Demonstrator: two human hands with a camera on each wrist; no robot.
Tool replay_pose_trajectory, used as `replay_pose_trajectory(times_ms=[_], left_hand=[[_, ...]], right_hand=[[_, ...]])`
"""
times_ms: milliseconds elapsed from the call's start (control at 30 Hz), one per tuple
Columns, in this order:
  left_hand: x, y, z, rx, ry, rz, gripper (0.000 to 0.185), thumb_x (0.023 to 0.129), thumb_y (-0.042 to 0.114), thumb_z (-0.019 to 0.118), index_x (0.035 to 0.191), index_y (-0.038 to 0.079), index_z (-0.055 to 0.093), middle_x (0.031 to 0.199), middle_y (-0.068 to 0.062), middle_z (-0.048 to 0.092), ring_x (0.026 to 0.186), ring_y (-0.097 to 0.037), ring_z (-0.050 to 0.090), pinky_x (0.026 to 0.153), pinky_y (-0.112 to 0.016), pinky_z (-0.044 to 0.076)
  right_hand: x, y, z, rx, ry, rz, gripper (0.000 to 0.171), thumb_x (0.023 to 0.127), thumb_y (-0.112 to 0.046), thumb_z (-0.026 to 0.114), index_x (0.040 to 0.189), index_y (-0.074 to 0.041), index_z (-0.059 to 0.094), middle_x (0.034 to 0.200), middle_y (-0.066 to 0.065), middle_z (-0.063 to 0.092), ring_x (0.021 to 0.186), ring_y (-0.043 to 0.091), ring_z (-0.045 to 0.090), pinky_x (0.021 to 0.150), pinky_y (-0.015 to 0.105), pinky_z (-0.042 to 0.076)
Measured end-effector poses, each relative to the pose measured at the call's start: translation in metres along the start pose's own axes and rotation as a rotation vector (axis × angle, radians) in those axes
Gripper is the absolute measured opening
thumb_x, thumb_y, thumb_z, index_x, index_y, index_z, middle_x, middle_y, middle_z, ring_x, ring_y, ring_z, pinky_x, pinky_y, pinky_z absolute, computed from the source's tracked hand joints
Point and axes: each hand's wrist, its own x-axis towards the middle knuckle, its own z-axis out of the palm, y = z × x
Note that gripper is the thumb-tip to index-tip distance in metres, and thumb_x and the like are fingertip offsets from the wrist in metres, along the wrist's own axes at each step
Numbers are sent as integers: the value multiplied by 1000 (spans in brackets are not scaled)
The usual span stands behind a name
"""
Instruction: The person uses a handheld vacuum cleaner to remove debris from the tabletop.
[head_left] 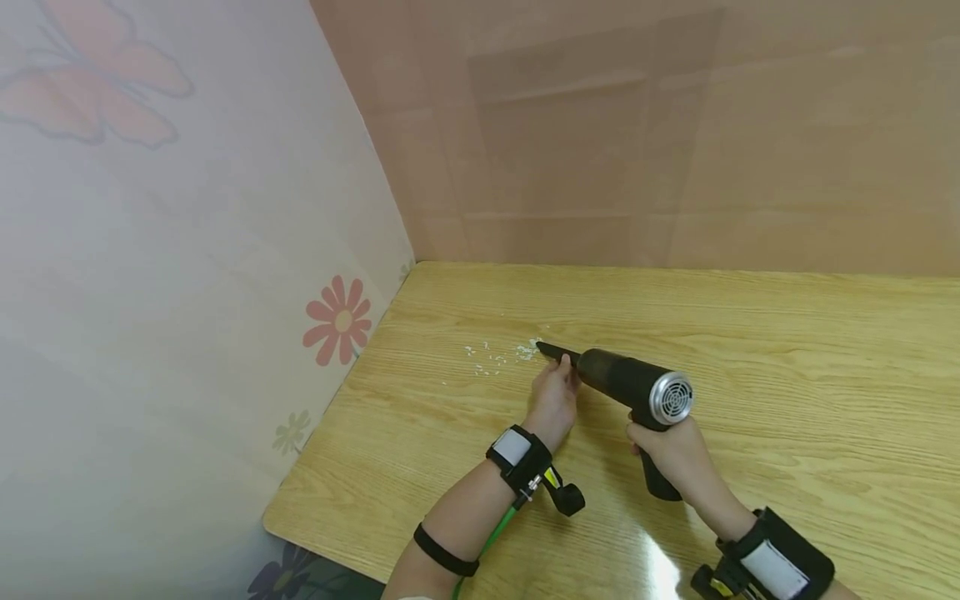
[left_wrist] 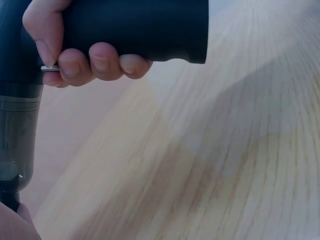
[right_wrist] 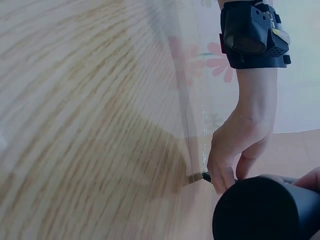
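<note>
A black handheld vacuum cleaner (head_left: pixel 618 377) with a silver vent at its rear is held above the wooden table, tilted toward the left. My right hand (head_left: pixel 678 458) grips its handle; in the left wrist view, that hand's fingers (left_wrist: pixel 102 60) curl round the handle, with the thumb at a small silver button (left_wrist: pixel 50 68). At the front, my left hand (head_left: pixel 553 402) holds the slim black nozzle (head_left: pixel 557 352) between thumb and fingers, as the right wrist view also shows. Small white scraps (head_left: pixel 525 353) lie scattered on the table by the nozzle tip.
The wooden table (head_left: pixel 810 400) meets a pale wall with flower and butterfly prints (head_left: pixel 187 250) on the left and a brownish covered wall (head_left: pixel 675 150) behind. Each wrist wears a black strapped camera mount (head_left: pixel 521 460). A green cable (head_left: pixel 498 533) runs along the left forearm.
</note>
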Motion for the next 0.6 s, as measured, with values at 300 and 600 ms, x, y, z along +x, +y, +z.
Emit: replay_pose_trajectory(times_ms=[300, 600], left_hand=[[-2, -2, -2, -13, 13, -10, 29, 97, 8, 54, 122, -6, 51, 102, -2, 55, 84, -6, 57, 84, -17, 51], [-3, -2, -3, 5, 3, -12, 28, 98, 10, 53, 122, -5, 52, 102, -1, 56, 81, -4, 57, 79, -15, 50]], right_hand=[[-2, -1, -1, -9, 4, 6, 29, 84, 0, 58, 110, 10, 49, 80, -1, 58, 61, 9, 58, 61, 24, 53], [-3, -1, -2, -37, 0, 20, 27, 84, -2, 59, 107, 8, 50, 78, -1, 58, 61, 9, 58, 62, 24, 52]])
